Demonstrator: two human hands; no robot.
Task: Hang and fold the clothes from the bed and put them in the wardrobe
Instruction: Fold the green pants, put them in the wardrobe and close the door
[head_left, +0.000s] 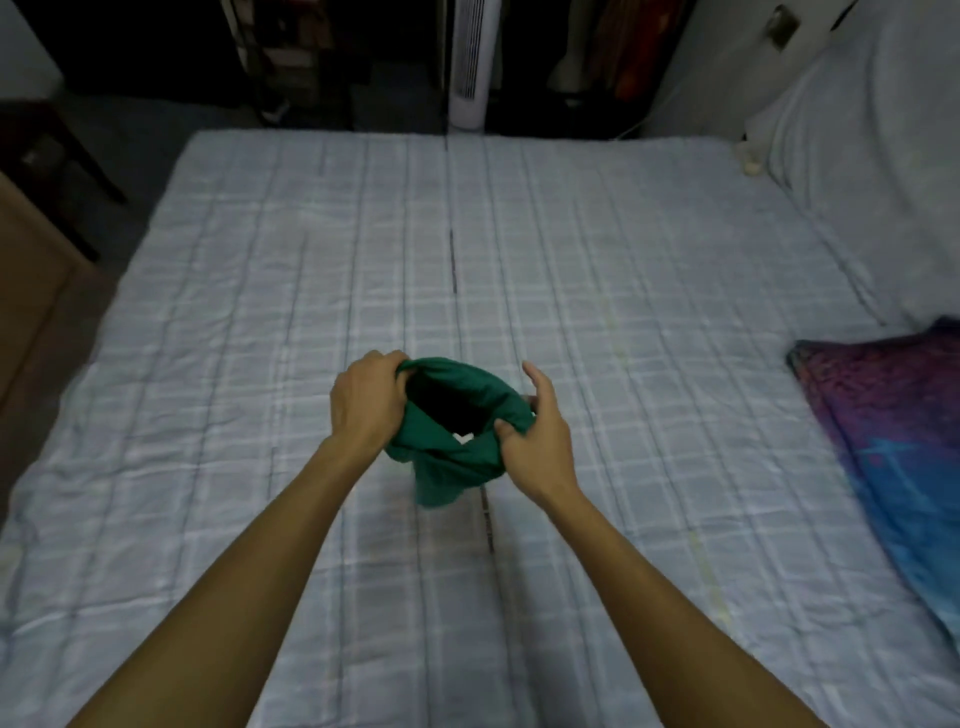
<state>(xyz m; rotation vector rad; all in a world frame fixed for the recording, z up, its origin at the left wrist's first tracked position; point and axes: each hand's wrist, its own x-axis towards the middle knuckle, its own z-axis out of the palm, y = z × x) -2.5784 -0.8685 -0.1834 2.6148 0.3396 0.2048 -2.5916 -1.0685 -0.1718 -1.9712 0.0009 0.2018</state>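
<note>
A small green garment (457, 395) hangs bunched between both hands above the middle of the bed (260, 291), its opening spread wide. My left hand (366, 402) grips the garment's left edge with curled fingers. My right hand (537, 434) pinches the right edge between thumb and fingers, the index finger sticking up. A loose end of the green cloth droops below the hands. The wardrobe's dark opening (618, 47) with hanging clothes lies beyond the bed's far edge.
A purple and blue cloth (898, 431) lies at the bed's right side. A white tower fan (470, 62) stands past the far edge. A pale covered pillow (872, 171) sits at the back right. Dark furniture (47, 156) stands at the left.
</note>
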